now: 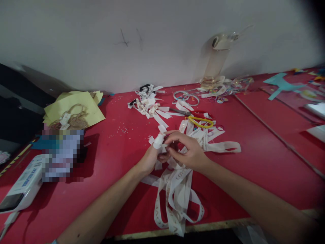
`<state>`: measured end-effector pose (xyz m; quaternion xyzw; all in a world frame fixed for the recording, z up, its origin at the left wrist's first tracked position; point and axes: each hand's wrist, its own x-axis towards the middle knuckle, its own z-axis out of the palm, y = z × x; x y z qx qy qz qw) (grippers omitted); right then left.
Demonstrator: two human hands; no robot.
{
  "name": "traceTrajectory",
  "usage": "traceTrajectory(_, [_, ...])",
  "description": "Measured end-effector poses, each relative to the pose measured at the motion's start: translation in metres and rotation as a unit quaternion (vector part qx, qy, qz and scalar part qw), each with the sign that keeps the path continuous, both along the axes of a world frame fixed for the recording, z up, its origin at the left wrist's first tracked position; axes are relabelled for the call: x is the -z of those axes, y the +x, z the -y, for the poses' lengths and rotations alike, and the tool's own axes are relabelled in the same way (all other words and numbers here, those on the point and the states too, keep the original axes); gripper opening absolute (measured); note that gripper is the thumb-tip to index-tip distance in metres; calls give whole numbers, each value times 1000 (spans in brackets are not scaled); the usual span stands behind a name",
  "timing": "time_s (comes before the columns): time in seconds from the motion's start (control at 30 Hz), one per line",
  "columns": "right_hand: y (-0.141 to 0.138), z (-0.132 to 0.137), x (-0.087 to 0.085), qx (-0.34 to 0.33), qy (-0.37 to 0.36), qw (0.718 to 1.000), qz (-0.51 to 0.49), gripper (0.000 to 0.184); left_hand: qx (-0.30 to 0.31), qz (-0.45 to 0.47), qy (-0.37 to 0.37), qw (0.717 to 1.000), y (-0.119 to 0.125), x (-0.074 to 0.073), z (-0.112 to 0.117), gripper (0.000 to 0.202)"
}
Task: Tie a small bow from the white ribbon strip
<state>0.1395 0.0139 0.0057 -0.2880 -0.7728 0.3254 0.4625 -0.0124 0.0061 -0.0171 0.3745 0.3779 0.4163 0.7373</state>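
My left hand (152,156) is closed, with a white ribbon (159,140) wound around its fingers. The thumb and fingertips of my right hand (189,150) are pinched at the ribbon just beside it; the exact grip is partly hidden. Below both hands, a loose heap of printed white ribbon (179,189) with gold letters spreads to the table's front edge. More cut ribbon pieces (224,147) lie to the right of my right hand. Scissors (200,121) with red and yellow handles rest just beyond my hands.
On the red table (122,189), finished-looking ribbon bows (149,105) and clear rings (186,97) lie toward the wall. A clear pitcher (217,61) stands behind them. Yellow paper (92,113) with twine and a white power strip (27,179) are at left, turquoise paper (281,84) at right.
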Motion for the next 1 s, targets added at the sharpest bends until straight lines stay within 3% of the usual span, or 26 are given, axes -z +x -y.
traceTrajectory(0.2, [-1,-4,-1,-25,80,996,8,20,-18,8,4,1000,2,2,0,48])
traceTrajectory(0.37, [0,-6,0,-26,121,991,47,12,4,17,16,1000,4,-7,2,48])
traceTrajectory(0.77, [-2,-4,-1,-57,148,980,116,11,-72,46,41,995,4,-18,0,49])
traceTrajectory(1.0, [-2,-3,0,-50,151,980,115,9,-94,57,54,992,3,-11,0,53])
